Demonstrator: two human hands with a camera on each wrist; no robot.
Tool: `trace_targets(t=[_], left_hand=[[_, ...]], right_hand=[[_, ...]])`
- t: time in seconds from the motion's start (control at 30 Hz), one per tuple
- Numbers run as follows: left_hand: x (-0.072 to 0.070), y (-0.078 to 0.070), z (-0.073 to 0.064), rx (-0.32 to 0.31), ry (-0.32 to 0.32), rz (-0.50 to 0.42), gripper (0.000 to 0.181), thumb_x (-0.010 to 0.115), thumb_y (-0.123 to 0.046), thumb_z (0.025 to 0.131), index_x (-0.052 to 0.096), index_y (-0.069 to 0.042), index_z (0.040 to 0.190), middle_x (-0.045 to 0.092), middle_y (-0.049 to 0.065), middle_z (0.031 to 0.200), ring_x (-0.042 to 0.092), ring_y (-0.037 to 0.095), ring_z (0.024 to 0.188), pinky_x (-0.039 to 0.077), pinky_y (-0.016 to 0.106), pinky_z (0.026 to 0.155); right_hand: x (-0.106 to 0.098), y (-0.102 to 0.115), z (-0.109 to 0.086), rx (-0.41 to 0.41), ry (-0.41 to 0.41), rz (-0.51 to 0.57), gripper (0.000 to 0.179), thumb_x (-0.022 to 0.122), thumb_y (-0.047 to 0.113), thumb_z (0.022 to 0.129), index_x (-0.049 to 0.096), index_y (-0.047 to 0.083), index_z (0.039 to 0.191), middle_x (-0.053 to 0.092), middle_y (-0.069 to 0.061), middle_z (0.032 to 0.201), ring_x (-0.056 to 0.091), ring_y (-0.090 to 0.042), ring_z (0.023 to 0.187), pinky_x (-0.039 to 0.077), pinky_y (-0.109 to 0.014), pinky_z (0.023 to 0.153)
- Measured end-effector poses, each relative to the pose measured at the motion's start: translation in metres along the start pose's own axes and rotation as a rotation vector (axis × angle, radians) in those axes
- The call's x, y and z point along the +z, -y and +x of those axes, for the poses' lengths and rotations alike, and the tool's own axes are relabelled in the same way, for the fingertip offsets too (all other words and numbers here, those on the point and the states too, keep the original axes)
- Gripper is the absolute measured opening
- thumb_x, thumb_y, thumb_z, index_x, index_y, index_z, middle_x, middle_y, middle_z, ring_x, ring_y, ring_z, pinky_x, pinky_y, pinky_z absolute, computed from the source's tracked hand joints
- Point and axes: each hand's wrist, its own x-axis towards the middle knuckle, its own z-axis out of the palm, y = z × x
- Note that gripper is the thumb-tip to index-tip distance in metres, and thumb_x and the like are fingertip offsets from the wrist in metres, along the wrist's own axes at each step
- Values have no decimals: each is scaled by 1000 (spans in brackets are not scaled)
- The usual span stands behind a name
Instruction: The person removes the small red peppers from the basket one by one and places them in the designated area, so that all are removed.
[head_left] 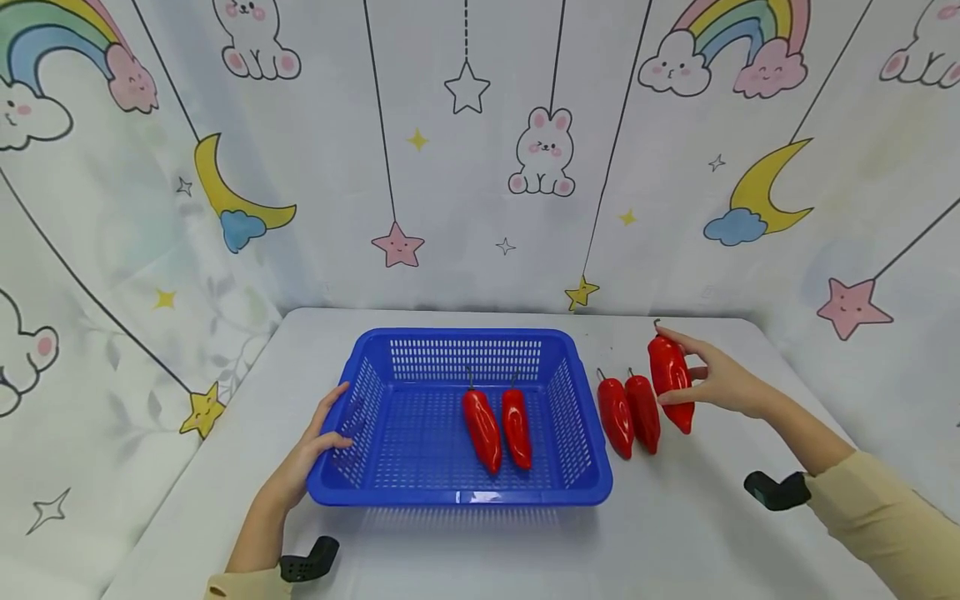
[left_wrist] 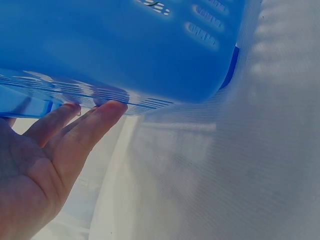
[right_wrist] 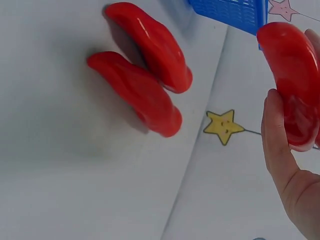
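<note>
My right hand point(head_left: 723, 382) holds a glossy red pepper point(head_left: 670, 367) between thumb and fingers, its stem pointing up and away. In the right wrist view this pepper point(right_wrist: 292, 80) hangs over the table. Just left of it, two more red peppers point(head_left: 616, 418) point(head_left: 642, 413) lie side by side on the table. At the left side of a blue plastic basket point(head_left: 461, 498), my left hand point(head_left: 300, 458) grips the rim, its fingertips and thumb reaching over it. Inside the basket, two red peppers point(head_left: 482, 432) point(head_left: 517, 428) rest right of the middle.
The white table point(head_left: 420, 554) carries the basket and the loose peppers. Behind it hangs a pale cloth point(head_left: 465, 167) printed with rabbits, stars and moons. Dark wrist devices point(head_left: 309, 560) point(head_left: 777, 491) sit by both sleeves.
</note>
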Motion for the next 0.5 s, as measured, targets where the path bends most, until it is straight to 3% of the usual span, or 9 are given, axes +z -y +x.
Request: trace_targets(t=[0.23,0.5], left_hand=[[-1,0,0,3,-7,-2,75,44,-17,83,7,-35,145,-8,12,151,8,46,132,22,67,94],[0,0,-1,-1,-3,5,74,43,-17,83,7,-35,145,-7,13,150,10,46,131,25,65,94]], right_hand=[[-2,-12,-5,28,-12,-14,98,76,15,70,15,7,145,31,-28,127,45,-48,103,54,-39,62],[3,-35,-7,35,-16,-1,97,76,13,70,14,6,145,32,-29,126,48,-44,100,54,-38,62]])
